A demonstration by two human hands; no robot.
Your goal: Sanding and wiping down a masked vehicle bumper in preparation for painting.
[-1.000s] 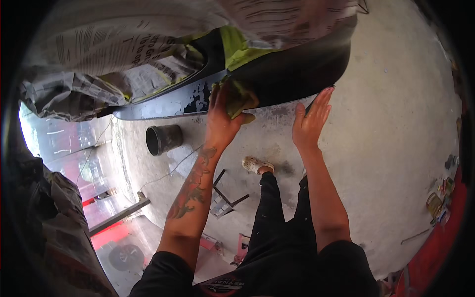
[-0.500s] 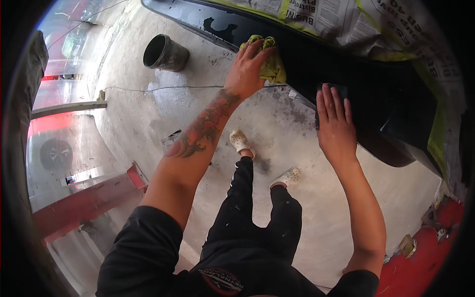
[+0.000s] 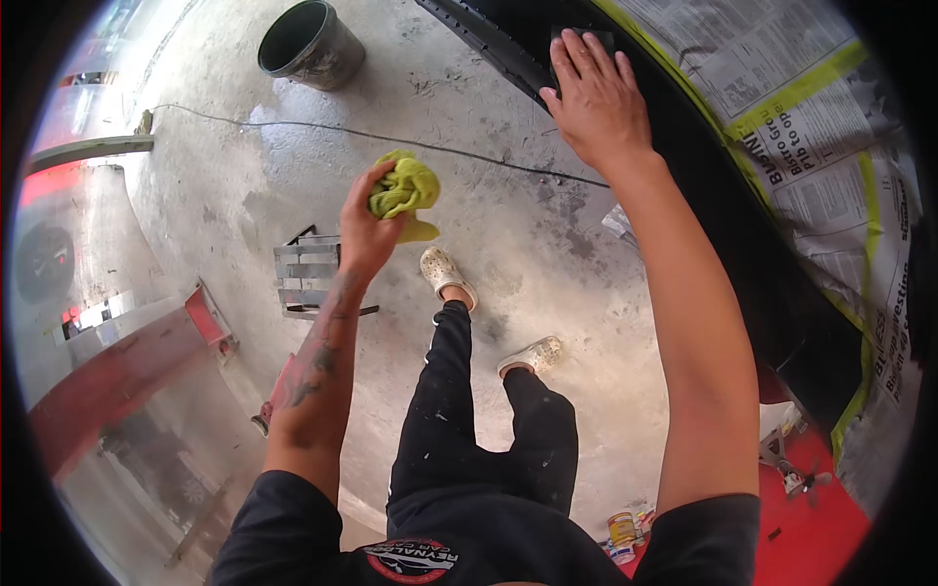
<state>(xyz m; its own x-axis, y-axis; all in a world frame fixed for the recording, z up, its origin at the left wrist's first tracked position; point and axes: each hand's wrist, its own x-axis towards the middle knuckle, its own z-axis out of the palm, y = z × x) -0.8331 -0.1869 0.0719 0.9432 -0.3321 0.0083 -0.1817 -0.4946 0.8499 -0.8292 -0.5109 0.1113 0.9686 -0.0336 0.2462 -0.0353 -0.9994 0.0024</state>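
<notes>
My left hand (image 3: 367, 220) grips a crumpled yellow-green cloth (image 3: 405, 190), held over the concrete floor, away from the black panel. My right hand (image 3: 598, 103) lies with long, flattened fingers on a small dark pad (image 3: 596, 39), pressed to the long black panel (image 3: 806, 337) on the right. The pad is mostly hidden under the fingers. Newspaper masking (image 3: 811, 146), edged with yellow-green tape, covers the area beside the panel.
A dark bucket (image 3: 322, 68) stands at the top left. A thin cable (image 3: 430, 146) crosses the floor. A small slatted metal stand (image 3: 303, 273) is left of my feet. Red and white body panels (image 3: 117, 381) lie along the left; small containers (image 3: 622, 532) sit at the lower right.
My left hand has left the panel with the cloth and moved down and left. My right hand sits higher in the picture, still on the panel. The view has turned, bringing the panel rightward.
</notes>
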